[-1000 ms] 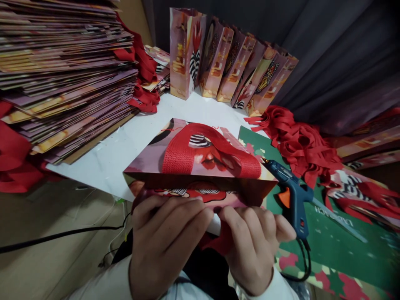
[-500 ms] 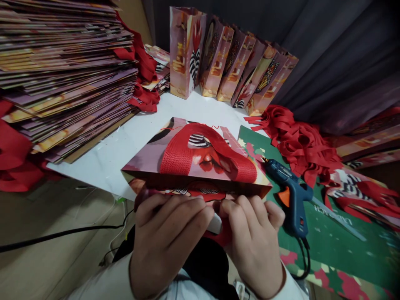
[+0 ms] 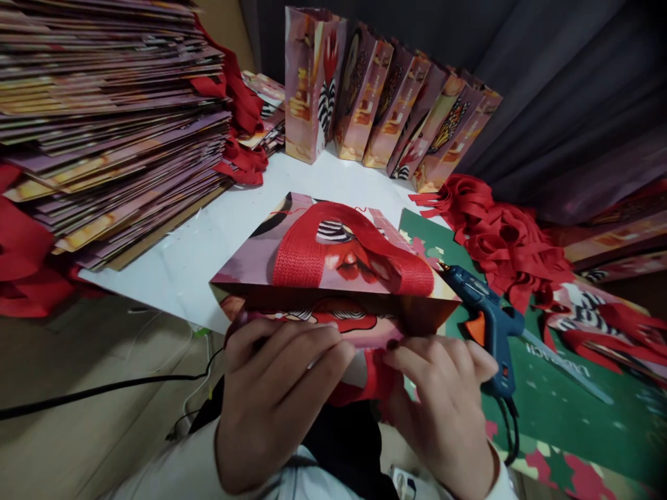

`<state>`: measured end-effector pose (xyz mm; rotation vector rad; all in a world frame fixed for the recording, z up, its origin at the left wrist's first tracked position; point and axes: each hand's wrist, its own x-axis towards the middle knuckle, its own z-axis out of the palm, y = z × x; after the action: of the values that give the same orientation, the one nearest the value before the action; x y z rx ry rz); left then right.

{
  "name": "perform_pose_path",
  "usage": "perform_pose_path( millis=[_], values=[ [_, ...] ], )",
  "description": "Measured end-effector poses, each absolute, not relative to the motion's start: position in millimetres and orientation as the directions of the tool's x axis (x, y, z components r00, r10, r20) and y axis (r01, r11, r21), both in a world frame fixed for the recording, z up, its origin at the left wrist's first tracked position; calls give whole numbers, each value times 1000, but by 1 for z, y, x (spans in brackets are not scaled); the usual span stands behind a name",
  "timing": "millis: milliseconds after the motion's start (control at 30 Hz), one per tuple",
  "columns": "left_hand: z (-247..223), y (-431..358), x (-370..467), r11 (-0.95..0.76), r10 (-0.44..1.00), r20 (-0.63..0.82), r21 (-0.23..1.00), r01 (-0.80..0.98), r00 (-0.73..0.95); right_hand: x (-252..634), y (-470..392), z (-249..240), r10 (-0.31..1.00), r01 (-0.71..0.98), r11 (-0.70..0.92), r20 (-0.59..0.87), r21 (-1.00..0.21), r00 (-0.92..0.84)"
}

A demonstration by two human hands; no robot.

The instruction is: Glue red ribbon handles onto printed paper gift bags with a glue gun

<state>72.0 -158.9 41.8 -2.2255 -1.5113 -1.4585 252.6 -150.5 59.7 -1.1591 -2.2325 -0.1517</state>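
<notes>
A printed paper gift bag (image 3: 244, 267) lies on its side with its mouth towards me. On its upper panel a wide red ribbon handle (image 3: 299, 262) makes a loop. My left hand (image 3: 284, 396) is closed over the left part of the bag's near edge, its thumb hidden underneath. Farther right, my right hand (image 3: 442, 403) has its fingers bent onto the same edge, pinching it near a red ribbon (image 3: 376, 373) that hangs on the near side. Between the hands a pale patch shows beside this ribbon; I cannot make out what it is.
A blue glue gun (image 3: 482, 302) lies on a green printed sheet (image 3: 547, 410) at the right, by a pale blue strip (image 3: 567, 368). Red ribbons (image 3: 500, 236) are heaped behind it. Several upright bags (image 3: 305, 90) line the back; a tall stack of flat bags (image 3: 114, 132) stands left.
My right hand has slid to the right along the bag's near edge, away from my left hand. More of the near-side red ribbon shows between them. My left hand stays nearly in place.
</notes>
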Motion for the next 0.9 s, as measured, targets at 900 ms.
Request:
perform_pose_path(
  millis=[900],
  values=[
    [42,-134,58,-666,389,874,48,745,292,234,-145,67,723,817,542,607,-200,-331]
  ],
)
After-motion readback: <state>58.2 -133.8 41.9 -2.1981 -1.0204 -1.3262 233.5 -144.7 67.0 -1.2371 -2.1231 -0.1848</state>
